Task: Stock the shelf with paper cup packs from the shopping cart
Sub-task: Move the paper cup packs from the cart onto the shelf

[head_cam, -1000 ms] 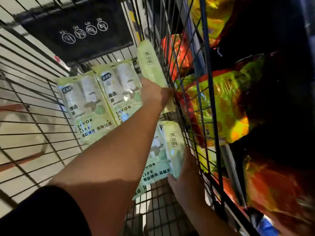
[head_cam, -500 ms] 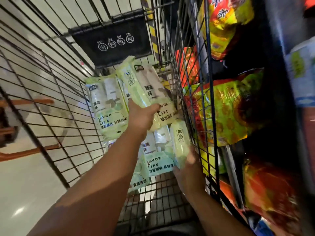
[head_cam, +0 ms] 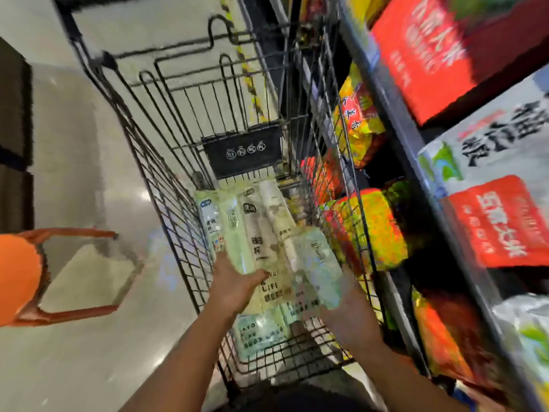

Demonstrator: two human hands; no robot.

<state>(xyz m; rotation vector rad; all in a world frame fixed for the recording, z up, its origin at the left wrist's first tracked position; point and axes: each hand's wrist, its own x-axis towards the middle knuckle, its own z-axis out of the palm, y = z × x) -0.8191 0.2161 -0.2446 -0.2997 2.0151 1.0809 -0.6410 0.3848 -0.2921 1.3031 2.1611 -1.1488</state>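
Pale green paper cup packs lie in the wire shopping cart [head_cam: 166,185]. My left hand [head_cam: 237,288] grips one long pack [head_cam: 261,233] from below, lifted above the cart floor. My right hand [head_cam: 347,310] holds a second pack [head_cam: 315,272] at its lower end, near the cart's right wall. Another pack [head_cam: 209,221] leans at the back left of the cart, and one more pack [head_cam: 260,331] lies flat on the cart floor under my hands. The shelf [head_cam: 395,120] rises on the right. The view is blurred.
Red, yellow and white bagged goods [head_cam: 493,221] fill the shelf on the right, close against the cart's side. An orange basket frame [head_cam: 68,313] sits on the pale floor to the left. A black sign panel [head_cam: 242,150] hangs on the cart's far end.
Both hands have lifted their packs up and toward me. The view has pulled back and up, showing the whole cart and more of the shelf.
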